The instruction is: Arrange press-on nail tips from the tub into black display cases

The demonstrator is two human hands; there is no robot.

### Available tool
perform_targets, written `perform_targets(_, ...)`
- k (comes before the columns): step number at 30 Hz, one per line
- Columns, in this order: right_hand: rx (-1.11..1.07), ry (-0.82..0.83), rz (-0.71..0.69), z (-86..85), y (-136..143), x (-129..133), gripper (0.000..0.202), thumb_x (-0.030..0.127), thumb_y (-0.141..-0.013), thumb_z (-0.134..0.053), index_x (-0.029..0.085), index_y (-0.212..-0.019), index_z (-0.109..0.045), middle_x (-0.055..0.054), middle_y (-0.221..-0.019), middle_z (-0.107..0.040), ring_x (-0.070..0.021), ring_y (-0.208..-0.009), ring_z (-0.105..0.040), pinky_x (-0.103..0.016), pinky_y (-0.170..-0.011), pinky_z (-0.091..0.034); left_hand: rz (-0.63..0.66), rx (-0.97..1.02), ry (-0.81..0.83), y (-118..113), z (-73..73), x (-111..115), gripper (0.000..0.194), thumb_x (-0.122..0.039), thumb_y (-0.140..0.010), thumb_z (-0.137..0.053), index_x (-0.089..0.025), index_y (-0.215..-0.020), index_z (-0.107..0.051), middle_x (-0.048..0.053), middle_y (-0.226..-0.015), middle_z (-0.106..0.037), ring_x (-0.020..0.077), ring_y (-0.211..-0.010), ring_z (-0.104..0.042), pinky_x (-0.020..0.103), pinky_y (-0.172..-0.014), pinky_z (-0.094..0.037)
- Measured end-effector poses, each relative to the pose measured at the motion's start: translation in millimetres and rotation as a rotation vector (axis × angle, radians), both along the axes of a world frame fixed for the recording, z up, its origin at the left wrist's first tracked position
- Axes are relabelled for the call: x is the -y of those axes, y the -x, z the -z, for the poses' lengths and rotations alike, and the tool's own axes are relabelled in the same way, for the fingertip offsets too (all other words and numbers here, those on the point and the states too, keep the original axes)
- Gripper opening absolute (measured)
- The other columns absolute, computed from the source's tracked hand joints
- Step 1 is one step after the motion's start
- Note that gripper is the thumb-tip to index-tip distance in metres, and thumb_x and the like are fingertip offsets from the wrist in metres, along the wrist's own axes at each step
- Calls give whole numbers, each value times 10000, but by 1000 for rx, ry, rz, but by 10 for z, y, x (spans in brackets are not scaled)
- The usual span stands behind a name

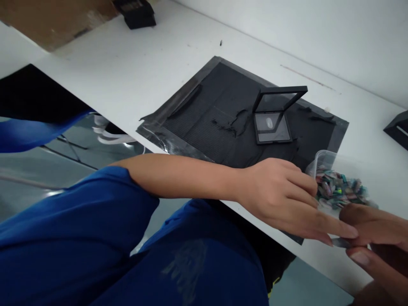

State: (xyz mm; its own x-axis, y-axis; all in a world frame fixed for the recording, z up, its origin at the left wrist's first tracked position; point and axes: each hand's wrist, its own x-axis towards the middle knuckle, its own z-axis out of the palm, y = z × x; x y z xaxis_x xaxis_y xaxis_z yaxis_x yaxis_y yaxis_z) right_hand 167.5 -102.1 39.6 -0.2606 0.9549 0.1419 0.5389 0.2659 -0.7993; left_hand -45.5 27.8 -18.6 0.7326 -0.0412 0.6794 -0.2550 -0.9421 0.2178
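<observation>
My left hand reaches across to the right, its fingertips closed on one end of a small, dark, flat piece. The other end meets my right hand, whose thumb and fingers pinch it at the lower right. Just behind both hands, a clear plastic tub holds several small coloured pieces. A black hinged frame stands with its lid raised on a dark ribbed mat. Inside the frame lies a small pale oval piece.
The white table carries a black object at the upper left, near a brown cardboard surface. Another black object sits at the right edge. Torn dark scraps lie on the mat.
</observation>
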Motion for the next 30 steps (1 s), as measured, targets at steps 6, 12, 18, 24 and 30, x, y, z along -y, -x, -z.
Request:
perform_targets(6, 7, 17, -10, 22, -59, 23, 193, 281, -818, -662, 385, -965, -730, -15, -741, -654, -256, -626, -618, -413, -481, -492, 44, 90, -43, -13, 17, -49, 236, -554, -941, -605, -449, -1097, -746, -90, -712, -716, 57, -677, -660, 263, -489, -454)
perform_targets(12, -58, 72, -31, -1, -19, 14, 185, 256, -832, -676, 382, -952, -741, -12, -726, -658, -264, -645, -629, -419, -514, -511, -20, 62, -9, -39, 7, 0, 284, -582, -959, -558, -437, -1098, -760, -81, -714, -734, 58, -725, -687, 234, -577, -510)
perform_targets(18, -120, 13, 174, 34, 110, 66, 121, 304, -832, -717, 402, -897, -742, -9, -811, -717, -302, -772, -690, -415, -494, -531, -117, 47, 127, -50, -22, 63, 313, -569, -984, -520, -405, -1066, -773, -69, -813, -780, 65, -798, -709, 220, -782, -543)
perform_targets(24, -165, 4, 217, 43, 147, 76, 127, 291, -818, -742, 402, -877, -749, -12, -779, -705, -306, -753, -687, -433, -507, -547, -31, 0, 195, 21, -69, 58, 307, -428, -1035, -481, -346, -1091, -772, -38, -927, -805, 63, -907, -724, 205, -875, -498)
perform_targets(30, -158, -1, 176, 75, 125, 65, 139, 289, -835, -737, 396, -923, -754, -9, -825, -719, -282, -766, -679, -398, -510, -531, 79, -11, 338, 57, -167, 51, 265, -339, -1026, -526, -274, -1036, -783, -52, -949, -811, 52, -854, -723, 202, -862, -502)
